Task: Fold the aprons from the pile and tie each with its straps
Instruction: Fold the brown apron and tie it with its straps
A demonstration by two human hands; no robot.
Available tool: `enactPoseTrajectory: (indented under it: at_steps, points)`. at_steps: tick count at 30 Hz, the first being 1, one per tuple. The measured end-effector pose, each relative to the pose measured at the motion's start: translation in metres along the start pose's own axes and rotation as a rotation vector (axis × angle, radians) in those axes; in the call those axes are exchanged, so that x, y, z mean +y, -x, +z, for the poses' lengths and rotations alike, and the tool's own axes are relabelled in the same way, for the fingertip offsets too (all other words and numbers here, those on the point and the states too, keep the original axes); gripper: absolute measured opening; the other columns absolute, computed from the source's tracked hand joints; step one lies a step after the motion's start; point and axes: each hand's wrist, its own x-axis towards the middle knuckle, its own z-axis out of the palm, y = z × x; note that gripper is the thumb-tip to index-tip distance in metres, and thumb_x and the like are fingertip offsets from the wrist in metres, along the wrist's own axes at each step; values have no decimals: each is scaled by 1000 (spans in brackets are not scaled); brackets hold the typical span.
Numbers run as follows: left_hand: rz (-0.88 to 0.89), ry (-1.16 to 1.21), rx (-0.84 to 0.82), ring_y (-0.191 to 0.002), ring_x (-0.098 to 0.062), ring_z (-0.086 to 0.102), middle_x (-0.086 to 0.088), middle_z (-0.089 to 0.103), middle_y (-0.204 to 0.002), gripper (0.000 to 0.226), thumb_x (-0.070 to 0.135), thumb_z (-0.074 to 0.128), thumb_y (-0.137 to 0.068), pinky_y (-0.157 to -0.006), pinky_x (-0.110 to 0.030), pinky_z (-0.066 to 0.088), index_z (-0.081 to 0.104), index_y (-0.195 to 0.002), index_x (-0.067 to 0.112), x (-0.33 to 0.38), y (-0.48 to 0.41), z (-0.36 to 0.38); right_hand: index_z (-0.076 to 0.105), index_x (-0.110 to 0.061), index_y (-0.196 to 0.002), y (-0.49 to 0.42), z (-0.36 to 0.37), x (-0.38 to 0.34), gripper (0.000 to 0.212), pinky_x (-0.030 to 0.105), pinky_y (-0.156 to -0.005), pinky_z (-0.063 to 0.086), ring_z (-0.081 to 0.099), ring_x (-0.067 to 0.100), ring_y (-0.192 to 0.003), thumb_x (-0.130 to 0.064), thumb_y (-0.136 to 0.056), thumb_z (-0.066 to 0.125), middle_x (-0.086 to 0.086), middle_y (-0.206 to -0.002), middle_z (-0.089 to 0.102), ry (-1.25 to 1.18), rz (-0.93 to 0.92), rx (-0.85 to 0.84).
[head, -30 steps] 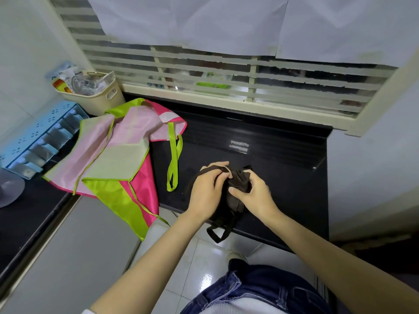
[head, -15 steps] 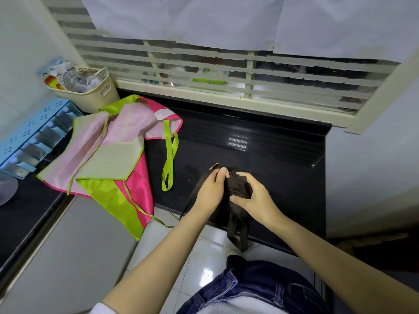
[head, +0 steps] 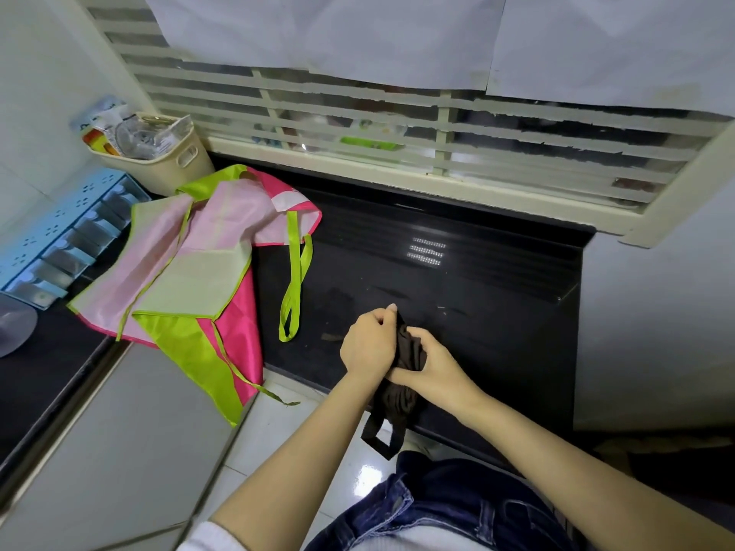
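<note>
Head view: the bunched dark brown cloth apron (head: 406, 353) points lengthwise toward the person over the glossy black counter's (head: 497, 312) front edge, the right hand (head: 435, 369) curled round its middle and the left hand (head: 368, 344) pinching its far end.

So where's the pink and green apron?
Head view: the pink and green apron lies at the left of the black counter, in front of the cream basket, left of the left hand.
</note>
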Motion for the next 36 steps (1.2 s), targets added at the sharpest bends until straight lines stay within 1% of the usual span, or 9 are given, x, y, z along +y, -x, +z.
enactPoseTrajectory:
  at_steps: [5, 8, 12, 17, 21, 24, 27, 32, 36]
  points:
    - [88, 151, 102, -52, -11, 35, 5, 36, -54, 46, 39, 37, -100, -53, -30, 26, 31, -58, 19, 2, 1, 4, 35, -32, -140, -2, -26, -15, 49, 30, -102, 39, 44, 2, -120, -37, -94, 51, -19, -130, 44, -117, 55, -197]
    - [194, 224, 118, -52, -9, 29, 7, 32, -53, 45, 33, 40, -100, -52, -27, 25, 29, -59, 19, 7, 0, 9, 51, -32, -129, -10, -37, -16, 33, 25, -95, 43, 53, 0, -114, -38, -99, 39, -19, -123, 57, -113, 7, -122]
    - [324, 191, 81, -58, -9, 30, 8, 32, -56, 44, 27, 40, -100, -54, -23, 25, 28, -59, 23, 12, 2, 15, 62, -24, -112, -21, -44, -10, 22, 20, -88, 43, 59, 7, -105, -26, -99, 45, -10, -109, 66, -40, -28, 23]
    - [381, 154, -22, -65, -9, 30, 8, 31, -57, 43, 20, 40, -101, -60, -15, 31, 28, -60, 23, 3, 10, 26, 53, -11, -127, -25, -44, -2, 31, 23, -98, 39, 51, 11, -116, -18, -97, 48, -2, -120, 56, 111, 54, 38]
    - [405, 123, -85, -69, -7, 33, 4, 46, -61, 40, 21, 42, -100, -65, -12, 32, 40, -61, 24, -17, 13, 30, 60, -11, -103, -21, -40, -2, 22, 23, -85, 43, 55, 9, -86, -17, -101, 39, 1, -91, 59, -100, 99, -68]
    - [446, 78, -113, -70, -9, 34, 3, 51, -60, 39, 23, 42, -101, -65, -16, 31, 47, -62, 20, -34, 14, 32, 60, -16, -85, -17, -37, 0, 35, 29, -88, 47, 56, 10, -76, -33, -102, 35, -1, -74, 58, -208, 155, -140]
    - [534, -6, -148, -73, -10, 33, 11, 56, -66, 35, 24, 40, -102, -68, -16, 28, 54, -70, 23, -44, 16, 33, 63, -15, -74, -19, -32, 4, 37, 33, -85, 49, 53, 11, -64, -37, -98, 44, -1, -65, 55, -221, 177, -78]
    - [427, 50, -196, -72, -5, 29, -4, 51, -71, 32, 18, 40, -101, -69, -7, 28, 51, -74, 32, -53, 11, 35, 69, -18, -71, -19, -29, 6, 30, 27, -74, 49, 50, 13, -65, -17, -96, 52, 14, -85, 57, -459, 180, -1]
    - [296, 62, -275, -75, -5, 30, -8, 46, -81, 30, 16, 36, -102, -70, -3, 30, 47, -74, 20, -51, -4, 37, 66, -8, -91, -26, -34, 4, 28, 24, -69, 49, 51, 10, -59, -24, -100, 44, 2, -65, 50, -589, 208, -10]
